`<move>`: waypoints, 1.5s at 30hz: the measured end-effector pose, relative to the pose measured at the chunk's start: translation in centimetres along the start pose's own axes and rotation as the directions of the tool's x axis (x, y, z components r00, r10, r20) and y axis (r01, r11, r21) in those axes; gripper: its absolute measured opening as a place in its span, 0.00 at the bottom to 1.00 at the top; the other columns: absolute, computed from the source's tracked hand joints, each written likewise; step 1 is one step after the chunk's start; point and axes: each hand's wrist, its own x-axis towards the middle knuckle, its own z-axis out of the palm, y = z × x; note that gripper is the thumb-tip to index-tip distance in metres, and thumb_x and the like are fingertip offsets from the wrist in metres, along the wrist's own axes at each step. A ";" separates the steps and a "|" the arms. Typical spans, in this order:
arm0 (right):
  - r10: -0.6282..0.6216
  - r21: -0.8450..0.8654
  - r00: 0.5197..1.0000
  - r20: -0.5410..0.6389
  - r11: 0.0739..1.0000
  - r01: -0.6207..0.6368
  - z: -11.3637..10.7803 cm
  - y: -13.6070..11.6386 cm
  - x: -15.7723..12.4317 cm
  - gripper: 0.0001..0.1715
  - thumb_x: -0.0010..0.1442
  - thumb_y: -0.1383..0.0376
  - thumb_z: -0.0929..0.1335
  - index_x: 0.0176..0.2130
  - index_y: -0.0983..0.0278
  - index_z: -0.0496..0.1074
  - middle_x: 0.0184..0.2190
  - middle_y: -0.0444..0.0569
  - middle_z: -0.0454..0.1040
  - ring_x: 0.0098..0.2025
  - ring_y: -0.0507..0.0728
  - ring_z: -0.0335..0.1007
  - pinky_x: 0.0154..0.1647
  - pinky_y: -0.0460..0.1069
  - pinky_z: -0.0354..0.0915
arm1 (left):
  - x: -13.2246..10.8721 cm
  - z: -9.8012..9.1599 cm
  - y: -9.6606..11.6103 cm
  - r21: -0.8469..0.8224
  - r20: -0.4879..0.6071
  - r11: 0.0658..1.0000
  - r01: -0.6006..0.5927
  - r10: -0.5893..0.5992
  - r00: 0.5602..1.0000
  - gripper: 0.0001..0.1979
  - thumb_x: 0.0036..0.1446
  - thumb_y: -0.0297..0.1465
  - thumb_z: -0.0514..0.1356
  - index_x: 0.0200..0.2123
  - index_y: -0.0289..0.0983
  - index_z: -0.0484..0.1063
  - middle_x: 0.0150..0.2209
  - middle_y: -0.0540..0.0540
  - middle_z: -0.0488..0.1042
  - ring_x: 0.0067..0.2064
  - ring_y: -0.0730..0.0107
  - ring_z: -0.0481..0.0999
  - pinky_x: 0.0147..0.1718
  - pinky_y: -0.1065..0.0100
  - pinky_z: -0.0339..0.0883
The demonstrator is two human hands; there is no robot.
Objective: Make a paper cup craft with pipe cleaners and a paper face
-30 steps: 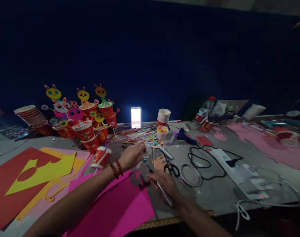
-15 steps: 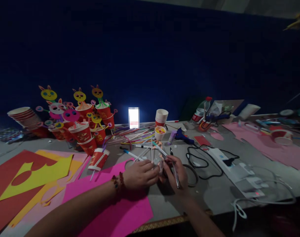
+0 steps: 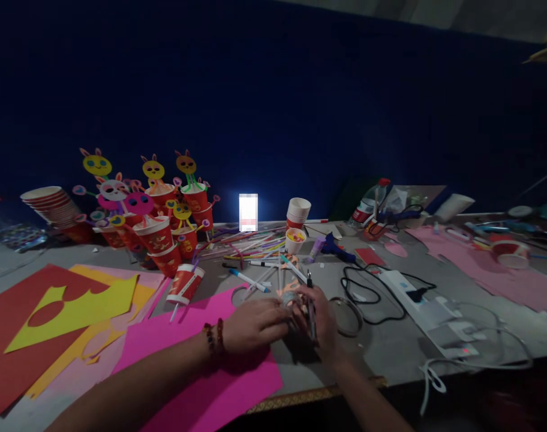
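Observation:
My right hand (image 3: 322, 323) is closed round a dark, silver-trimmed pen (image 3: 310, 312), which points up and away from me. Its fingertips meet a small pale, rounded thing (image 3: 290, 298) that I cannot make out clearly. My left hand (image 3: 261, 324), with a beaded bracelet at the wrist, is closed against the left side of that pale thing; its fingertips are partly hidden. Just beyond the hands lie peach paper pieces (image 3: 292, 264) and a blue-capped marker (image 3: 251, 281). Under my left forearm is a bright pink sheet (image 3: 201, 360).
Red paper cups with animal figures (image 3: 159, 231) crowd the back left. A tipped cup (image 3: 186, 283) lies nearer. Coloured sheets (image 3: 26, 312) cover the left. Rightward are a blue glue gun (image 3: 339, 249), black cable (image 3: 367, 321), power strip (image 3: 429, 321) and metal ring (image 3: 358, 318).
The pen has turned more upright in my right hand, which has shifted slightly left and inward over the pale thing. My left hand has moved slightly down. The whole view has shifted a little.

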 end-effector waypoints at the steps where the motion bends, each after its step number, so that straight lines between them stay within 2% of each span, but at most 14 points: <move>1: -0.039 -0.001 0.999 -0.017 0.999 0.039 0.0 -0.1 -0.1 0.20 0.61 0.69 0.66 0.52 0.57 0.64 0.42 0.50 0.73 0.42 0.63 0.74 0.41 0.58 0.72 | 0.0 -0.3 0.2 -0.088 -0.083 0.990 0.111 -0.118 0.990 0.08 0.66 0.27 0.51 0.42 0.37 0.70 0.42 0.41 0.75 0.45 0.66 0.74 0.44 0.65 0.71; 3: -0.124 0.013 0.992 -0.020 0.992 0.124 -0.2 -0.3 -0.1 0.22 0.58 0.71 0.67 0.51 0.57 0.64 0.42 0.49 0.74 0.43 0.62 0.74 0.42 0.58 0.72 | 0.3 -0.9 0.5 -0.258 -0.231 0.908 0.330 -0.390 0.891 0.07 0.65 0.29 0.54 0.45 0.37 0.70 0.41 0.42 0.75 0.45 0.65 0.74 0.44 0.64 0.70; 5: -0.185 0.026 0.983 -0.011 0.982 0.185 -0.3 -0.6 -0.1 0.23 0.56 0.73 0.68 0.50 0.56 0.65 0.42 0.49 0.75 0.42 0.61 0.75 0.41 0.57 0.73 | 0.7 -1.5 0.4 -0.367 -0.193 0.814 0.449 -0.539 0.820 0.11 0.64 0.31 0.58 0.49 0.37 0.70 0.41 0.43 0.75 0.42 0.66 0.75 0.43 0.64 0.71; 8: -0.206 0.033 0.979 0.007 0.978 0.205 -0.5 -1.0 0.1 0.23 0.55 0.74 0.68 0.49 0.56 0.65 0.42 0.50 0.76 0.41 0.60 0.76 0.39 0.57 0.73 | 1.0 -1.9 0.3 -0.426 -0.090 0.793 0.435 -0.516 0.852 0.08 0.65 0.31 0.57 0.45 0.38 0.74 0.39 0.44 0.77 0.41 0.67 0.76 0.42 0.66 0.70; 13: -0.217 0.020 0.975 0.037 0.976 0.216 -0.7 -1.7 0.6 0.22 0.54 0.73 0.67 0.47 0.56 0.66 0.40 0.50 0.77 0.39 0.61 0.76 0.39 0.57 0.73 | 0.6 -1.7 0.6 -0.402 -0.146 0.828 0.391 -0.479 0.865 0.10 0.67 0.30 0.54 0.39 0.37 0.76 0.36 0.43 0.79 0.39 0.67 0.77 0.40 0.67 0.70; 16: -0.239 -0.015 0.971 0.022 0.971 0.239 -0.6 -2.0 0.9 0.23 0.55 0.74 0.67 0.49 0.56 0.65 0.40 0.50 0.76 0.38 0.61 0.76 0.38 0.58 0.73 | 0.3 -1.9 0.5 -0.337 -0.128 0.859 0.385 -0.447 0.886 0.10 0.67 0.30 0.53 0.38 0.37 0.74 0.35 0.44 0.78 0.38 0.67 0.77 0.39 0.68 0.68; 24: -0.297 0.000 0.952 0.078 0.954 0.298 -0.4 -2.5 0.9 0.26 0.56 0.75 0.67 0.52 0.57 0.63 0.42 0.51 0.74 0.41 0.60 0.74 0.39 0.56 0.73 | -0.1 -2.3 -0.6 -0.078 0.065 0.937 0.340 -0.335 0.940 0.11 0.68 0.28 0.48 0.38 0.36 0.68 0.36 0.45 0.75 0.37 0.67 0.72 0.38 0.68 0.65; 28: -0.279 -0.056 0.953 0.116 0.956 0.287 -0.5 -2.3 0.8 0.23 0.57 0.73 0.66 0.51 0.57 0.65 0.39 0.50 0.74 0.39 0.60 0.74 0.37 0.54 0.73 | -0.3 -1.7 -0.3 -0.062 0.125 0.926 0.372 -0.362 0.924 0.11 0.68 0.27 0.46 0.38 0.37 0.67 0.36 0.46 0.74 0.37 0.67 0.72 0.39 0.67 0.65; 30: -0.250 -0.113 0.958 0.140 0.957 0.267 -1.1 -1.5 1.3 0.20 0.59 0.72 0.66 0.50 0.58 0.66 0.38 0.50 0.74 0.40 0.61 0.74 0.39 0.54 0.72 | -0.4 -1.8 0.0 -0.088 0.148 0.907 0.411 -0.396 0.906 0.10 0.68 0.27 0.47 0.47 0.36 0.66 0.43 0.43 0.75 0.41 0.65 0.74 0.43 0.65 0.67; 33: -0.124 -0.296 0.981 0.147 0.941 0.163 -3.0 1.4 2.9 0.13 0.62 0.68 0.64 0.47 0.60 0.69 0.37 0.52 0.75 0.40 0.62 0.73 0.41 0.56 0.71 | -0.8 -3.0 0.4 -0.113 0.175 0.865 0.489 -0.468 0.867 0.26 0.65 0.27 0.52 0.64 0.37 0.50 0.54 0.37 0.72 0.48 0.61 0.74 0.48 0.60 0.68; 35: 0.008 -0.448 0.990 0.143 0.892 0.058 -4.4 4.1 4.1 0.12 0.62 0.66 0.63 0.46 0.62 0.69 0.39 0.54 0.75 0.43 0.64 0.72 0.44 0.57 0.69 | -1.4 -3.9 0.5 -0.129 0.195 0.843 0.522 -0.495 0.847 0.31 0.64 0.27 0.53 0.67 0.38 0.45 0.54 0.37 0.71 0.49 0.61 0.75 0.48 0.58 0.70; 37: 0.058 -0.495 0.988 0.141 0.868 0.020 -5.3 6.6 4.9 0.13 0.61 0.67 0.63 0.46 0.64 0.70 0.40 0.56 0.76 0.42 0.65 0.72 0.42 0.57 0.68 | -2.2 -4.6 0.4 -0.123 0.205 0.846 0.519 -0.490 0.847 0.26 0.65 0.28 0.51 0.64 0.39 0.51 0.55 0.38 0.72 0.51 0.59 0.75 0.49 0.57 0.70; 40: 0.148 -0.592 0.961 0.233 0.806 0.019 -5.7 8.9 4.9 0.14 0.60 0.68 0.63 0.44 0.66 0.73 0.33 0.54 0.78 0.35 0.63 0.73 0.35 0.53 0.66 | -3.5 -5.1 0.3 -0.079 0.191 0.843 0.533 -0.512 0.838 0.17 0.67 0.29 0.50 0.57 0.39 0.62 0.54 0.40 0.73 0.53 0.58 0.74 0.50 0.57 0.70; 45: 0.160 -0.681 0.949 0.271 0.728 0.072 -5.5 8.3 4.3 0.19 0.66 0.66 0.61 0.52 0.68 0.73 0.39 0.59 0.77 0.39 0.66 0.71 0.38 0.54 0.63 | -5.7 -5.7 0.5 -0.090 0.191 0.801 0.591 -0.569 0.800 0.12 0.66 0.28 0.51 0.49 0.39 0.70 0.47 0.43 0.77 0.47 0.62 0.77 0.46 0.62 0.71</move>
